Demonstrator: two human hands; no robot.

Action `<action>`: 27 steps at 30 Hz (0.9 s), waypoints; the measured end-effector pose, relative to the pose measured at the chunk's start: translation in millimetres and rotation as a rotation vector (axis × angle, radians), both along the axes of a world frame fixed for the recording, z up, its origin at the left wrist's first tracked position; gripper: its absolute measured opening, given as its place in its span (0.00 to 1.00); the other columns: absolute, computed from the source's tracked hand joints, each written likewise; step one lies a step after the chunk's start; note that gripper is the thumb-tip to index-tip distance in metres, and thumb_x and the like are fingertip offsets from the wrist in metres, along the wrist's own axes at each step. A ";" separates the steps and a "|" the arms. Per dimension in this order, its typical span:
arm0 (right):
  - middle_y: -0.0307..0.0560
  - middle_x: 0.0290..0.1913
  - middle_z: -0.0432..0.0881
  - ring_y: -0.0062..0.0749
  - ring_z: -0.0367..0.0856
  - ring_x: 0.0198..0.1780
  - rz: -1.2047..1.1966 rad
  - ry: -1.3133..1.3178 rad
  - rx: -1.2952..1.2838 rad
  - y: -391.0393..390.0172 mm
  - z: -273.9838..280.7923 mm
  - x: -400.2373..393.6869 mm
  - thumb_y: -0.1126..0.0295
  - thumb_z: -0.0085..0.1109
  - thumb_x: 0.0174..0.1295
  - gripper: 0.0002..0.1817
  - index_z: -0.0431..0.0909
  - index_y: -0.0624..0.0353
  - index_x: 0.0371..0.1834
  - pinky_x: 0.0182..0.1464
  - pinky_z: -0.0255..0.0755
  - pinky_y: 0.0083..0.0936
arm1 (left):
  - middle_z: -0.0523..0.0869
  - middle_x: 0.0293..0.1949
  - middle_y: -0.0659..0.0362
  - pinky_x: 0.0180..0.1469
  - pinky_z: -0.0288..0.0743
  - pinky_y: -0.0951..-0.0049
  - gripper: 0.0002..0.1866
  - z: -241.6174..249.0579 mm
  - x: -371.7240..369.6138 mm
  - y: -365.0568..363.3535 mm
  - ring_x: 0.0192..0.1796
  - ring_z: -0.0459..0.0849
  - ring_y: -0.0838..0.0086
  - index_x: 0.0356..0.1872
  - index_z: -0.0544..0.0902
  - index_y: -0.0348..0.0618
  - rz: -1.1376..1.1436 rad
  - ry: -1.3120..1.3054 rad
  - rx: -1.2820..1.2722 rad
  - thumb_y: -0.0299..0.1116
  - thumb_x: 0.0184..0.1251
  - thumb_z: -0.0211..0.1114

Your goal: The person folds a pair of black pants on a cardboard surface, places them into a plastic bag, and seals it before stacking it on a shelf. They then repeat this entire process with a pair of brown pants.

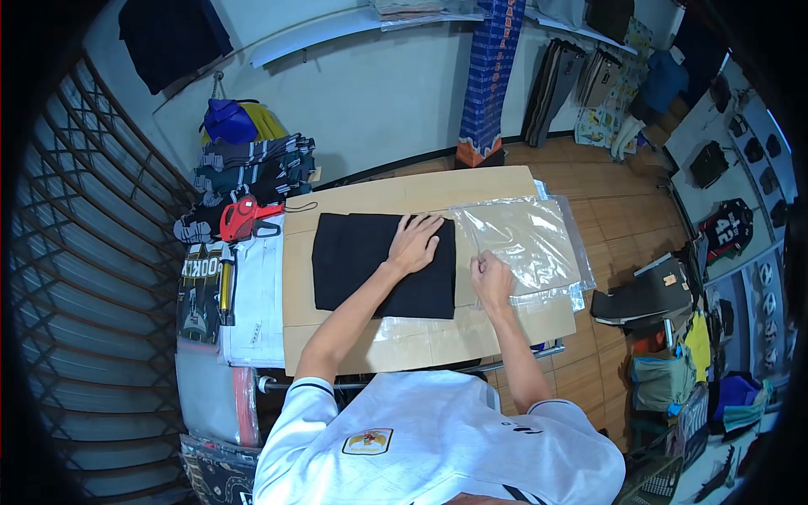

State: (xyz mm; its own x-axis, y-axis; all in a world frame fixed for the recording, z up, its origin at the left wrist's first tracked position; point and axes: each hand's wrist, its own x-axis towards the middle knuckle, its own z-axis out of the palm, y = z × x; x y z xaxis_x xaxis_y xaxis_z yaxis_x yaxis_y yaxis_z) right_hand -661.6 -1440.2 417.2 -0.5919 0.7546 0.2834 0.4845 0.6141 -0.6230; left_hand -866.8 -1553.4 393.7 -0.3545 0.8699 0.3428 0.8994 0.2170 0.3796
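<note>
A folded black garment (358, 265) lies flat on a sheet of brown cardboard (370, 349) in the middle of the table. My left hand (414, 244) rests on its upper right part, palm down with the fingers stretched out. Just right of the garment, a clear plastic bag (534, 244) is spread out and catches the light. My right hand (492, 279) is closed at the bag's left side, fingers curled in a pinch on the film; the exact grip is partly hidden. More clear plastic shows along the garment's lower edge.
Left of the cardboard lie a red tape dispenser (242, 219), a white package (257, 295) and a yellow-black tool (225, 290). Folded clothes (252, 164) are stacked behind them. A metal folding gate (93, 278) stands at far left, a blue pillar (492, 76) at the back.
</note>
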 end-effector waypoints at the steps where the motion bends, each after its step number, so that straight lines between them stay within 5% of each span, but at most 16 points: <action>1: 0.57 0.31 0.86 0.61 0.86 0.34 -0.003 0.001 0.007 0.0 2.2 -1.0 0.65 0.66 0.66 0.10 0.82 0.61 0.32 0.36 0.76 0.52 | 0.77 0.75 0.54 0.83 0.48 0.46 0.26 -0.1 2.8 5.2 0.80 0.68 0.59 0.73 0.77 0.44 -0.025 -0.003 -0.007 0.38 0.77 0.58; 9: 0.53 0.27 0.85 0.58 0.85 0.29 -0.013 0.054 0.030 -3.9 17.1 1.4 0.64 0.68 0.67 0.11 0.81 0.58 0.31 0.32 0.74 0.49 | 0.73 0.71 0.44 0.82 0.51 0.46 0.22 -3.1 21.6 42.7 0.77 0.65 0.49 0.65 0.85 0.48 -0.044 -0.018 0.119 0.37 0.72 0.63; 16: 0.52 0.31 0.86 0.58 0.86 0.33 -0.003 0.028 -0.010 -12.5 7.1 13.7 0.67 0.69 0.66 0.08 0.81 0.58 0.34 0.35 0.76 0.49 | 0.75 0.65 0.45 0.79 0.53 0.41 0.19 -4.7 25.0 51.6 0.74 0.68 0.52 0.61 0.89 0.55 0.131 0.057 0.169 0.39 0.71 0.66; 23: 0.51 0.34 0.85 0.53 0.87 0.39 -0.028 -0.028 0.006 -34.3 2.1 39.6 0.74 0.68 0.60 0.12 0.81 0.58 0.46 0.40 0.78 0.46 | 0.79 0.60 0.47 0.75 0.61 0.43 0.14 -5.0 22.4 47.8 0.69 0.73 0.50 0.51 0.92 0.47 0.169 -0.153 0.352 0.34 0.65 0.74; 27: 0.50 0.30 0.86 0.54 0.88 0.36 -0.056 -0.095 -0.017 -41.5 -4.9 57.7 0.74 0.68 0.59 0.14 0.80 0.57 0.48 0.40 0.78 0.47 | 0.78 0.60 0.46 0.78 0.58 0.37 0.20 -0.5 41.2 15.9 0.72 0.71 0.48 0.56 0.88 0.45 0.088 -0.194 0.289 0.36 0.64 0.76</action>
